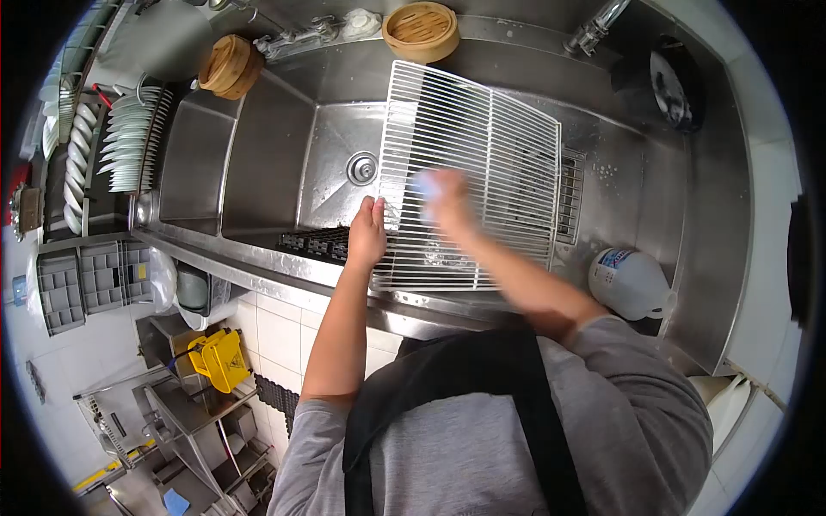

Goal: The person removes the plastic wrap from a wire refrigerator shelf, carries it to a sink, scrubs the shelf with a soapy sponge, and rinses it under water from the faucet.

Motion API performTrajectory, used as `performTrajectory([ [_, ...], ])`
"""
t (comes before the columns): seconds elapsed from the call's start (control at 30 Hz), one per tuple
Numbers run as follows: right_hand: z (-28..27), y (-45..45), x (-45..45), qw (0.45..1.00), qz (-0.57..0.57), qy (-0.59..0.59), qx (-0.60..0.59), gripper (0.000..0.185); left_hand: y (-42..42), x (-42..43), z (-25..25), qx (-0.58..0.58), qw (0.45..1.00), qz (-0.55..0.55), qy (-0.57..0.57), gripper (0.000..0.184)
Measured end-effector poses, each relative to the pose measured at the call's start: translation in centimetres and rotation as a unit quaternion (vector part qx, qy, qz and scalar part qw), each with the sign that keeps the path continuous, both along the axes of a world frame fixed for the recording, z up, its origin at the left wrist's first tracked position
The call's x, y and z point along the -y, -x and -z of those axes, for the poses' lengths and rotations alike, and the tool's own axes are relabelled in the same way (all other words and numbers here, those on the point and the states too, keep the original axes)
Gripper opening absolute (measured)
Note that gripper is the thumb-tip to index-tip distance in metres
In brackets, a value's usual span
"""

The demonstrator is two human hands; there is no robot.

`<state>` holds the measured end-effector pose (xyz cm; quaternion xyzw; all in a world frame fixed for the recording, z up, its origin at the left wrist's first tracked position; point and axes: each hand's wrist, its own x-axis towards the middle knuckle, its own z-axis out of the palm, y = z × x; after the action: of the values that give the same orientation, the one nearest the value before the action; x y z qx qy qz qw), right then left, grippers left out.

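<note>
A white wire rack [516, 163] lies tilted across the steel sink, over the divider and the right-hand side. My left hand [368, 232] grips the rack's left edge near its lower corner, fingers closed on it. Over the middle of the rack, my right hand [449, 205] is blurred by motion and closed around a pale blue cloth or sponge [424, 183], which is against the wires. Left of the rack, the sink basin [331, 155] shows a round drain [362, 168]. Black mesh matting [318, 243] is partly hidden behind my left hand.
A clear jug [632, 284] stands right of the rack, near my right elbow. Bamboo steamers [421, 33] sit on the back ledge below the wall. Stacked plates [133, 142] are at the left. A faucet [589, 34] and a dark pan [675, 83] are at the back right.
</note>
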<state>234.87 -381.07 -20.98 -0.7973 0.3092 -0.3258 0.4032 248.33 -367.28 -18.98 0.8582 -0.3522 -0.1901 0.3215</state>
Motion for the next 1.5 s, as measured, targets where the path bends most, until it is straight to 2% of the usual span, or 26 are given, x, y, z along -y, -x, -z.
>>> performTrajectory([
  [0.07, 0.7, -3.4, -4.9, 0.991, -0.033, 0.13, -0.024, 0.041, -0.4, -0.3, 1.4, 0.042, 0.99, 0.019, 0.137, 0.032],
  [0.13, 2.3, -3.5, -3.5, 0.969, -0.052, 0.206, -0.124, 0.042, -1.1, -0.8, 1.7, -0.015, 0.995, 0.009, 0.098, 0.033],
  [0.17, 4.4, -1.4, -1.8, 0.985, -0.017, 0.151, -0.086, 0.038, -1.7, -0.9, 1.5, -0.066, 0.996, 0.002, 0.063, 0.033],
  [0.27, 12.7, 7.2, 1.8, 0.946, 0.208, 0.116, -0.223, 0.022, -1.5, -0.4, 0.3, -0.053, 0.998, -0.005, 0.039, 0.033],
  [0.3, 15.3, 8.6, 2.7, 0.889, 0.37, -0.031, -0.267, 0.02, -1.4, -0.4, 0.1, -0.061, 0.998, -0.003, 0.026, 0.032],
  [0.37, 13.7, 3.6, 0.3, 0.925, 0.308, -0.116, -0.189, 0.025, -1.3, -0.2, -0.6, -0.037, 0.999, 0.011, -0.018, 0.03],
  [0.43, 3.9, -4.1, -3.7, 0.955, 0.232, -0.153, -0.101, 0.034, -1.1, -0.7, -0.3, -0.015, 0.997, 0.029, -0.065, 0.028],
  [0.47, 2.8, -6.7, -5.0, 0.991, 0.106, 0.077, -0.037, 0.043, -1.3, -0.8, -0.1, -0.005, 0.998, 0.035, -0.057, 0.027],
  [0.5, -0.7, -8.5, -5.4, 0.988, 0.097, 0.106, -0.057, 0.043, -1.4, -0.6, -0.1, 0.006, 0.998, 0.039, -0.045, 0.025],
  [0.6, 4.1, -4.5, -2.9, 0.969, 0.156, 0.117, -0.152, 0.032, -1.3, -0.3, -0.5, 0.006, 0.997, 0.047, -0.053, 0.026],
  [0.67, 11.2, 3.2, 0.7, 0.935, 0.217, 0.107, -0.26, 0.027, -1.3, -0.7, -0.3, 0.016, 0.998, 0.047, -0.048, 0.027],
  [0.7, 18.6, 7.7, 2.5, 0.878, 0.327, 0.121, -0.329, 0.024, -1.4, -0.3, -0.3, 0.015, 0.998, 0.049, -0.045, 0.027],
  [0.73, 19.0, 7.6, 3.0, 0.876, 0.33, 0.118, -0.333, 0.024, -1.3, -0.4, -0.7, 0.011, 0.996, 0.048, -0.074, 0.026],
  [0.77, 19.0, 7.0, 3.3, 0.897, 0.399, -0.07, -0.175, 0.024, -1.3, -0.4, -1.0, 0.008, 0.994, 0.048, -0.102, 0.026],
  [0.8, 18.5, 5.6, 4.4, 0.864, 0.441, -0.245, 0.003, 0.024, -1.4, -0.7, -0.3, 0.033, 0.993, 0.071, -0.092, 0.03],
  [0.83, 8.6, 0.4, 2.3, 0.912, 0.367, -0.161, -0.086, 0.029, -1.3, -0.6, -0.4, 0.037, 0.992, 0.073, -0.092, 0.03],
  [0.93, 3.4, -9.3, -1.2, 0.975, 0.194, 0.066, -0.086, 0.043, -1.4, -1.1, 0.4, 0.059, 0.992, 0.097, -0.062, 0.066],
  [0.97, 1.2, -10.0, -1.1, 0.982, 0.137, 0.114, -0.069, 0.045, -1.3, -0.9, 0.3, 0.062, 0.991, 0.099, -0.06, 0.066],
  [1.03, 3.6, -7.8, 0.6, 0.984, 0.171, -0.014, -0.047, 0.048, -1.2, -0.9, -0.1, 0.036, 0.995, 0.093, -0.029, 0.064],
  [1.1, 9.2, -1.7, 4.8, 0.956, 0.264, 0.015, -0.126, 0.056, -1.1, -1.1, 0.0, 0.045, 0.995, 0.084, -0.043, 0.066],
  [1.13, 14.5, 1.9, 7.5, 0.941, 0.311, -0.132, -0.021, 0.053, -1.1, -1.0, -0.3, 0.027, 0.995, 0.081, -0.049, 0.067],
  [1.2, 13.7, 4.3, 9.7, 0.874, 0.41, -0.232, -0.116, 0.031, -0.9, -0.8, -0.8, -0.018, 0.995, 0.077, -0.058, 0.073],
  [1.27, 15.1, 2.2, 11.4, 0.852, 0.474, -0.091, -0.205, 0.036, -1.0, -0.6, -0.3, 0.012, 0.995, 0.092, -0.025, 0.075],
  [1.3, 12.7, -2.0, 9.4, 0.881, 0.379, 0.014, -0.282, 0.038, -1.1, -1.1, 0.0, 0.038, 0.994, 0.105, 0.0, 0.077],
  [1.43, 0.0, -15.1, 2.7, 0.981, 0.119, 0.118, -0.099, 0.058, -1.2, -1.1, -0.8, 0.033, 0.991, 0.102, -0.08, 0.079],
  [1.5, -1.0, -15.2, 4.2, 0.984, 0.075, 0.133, -0.088, 0.058, -1.1, -1.2, -0.3, 0.002, 0.995, 0.095, -0.01, 0.075],
])
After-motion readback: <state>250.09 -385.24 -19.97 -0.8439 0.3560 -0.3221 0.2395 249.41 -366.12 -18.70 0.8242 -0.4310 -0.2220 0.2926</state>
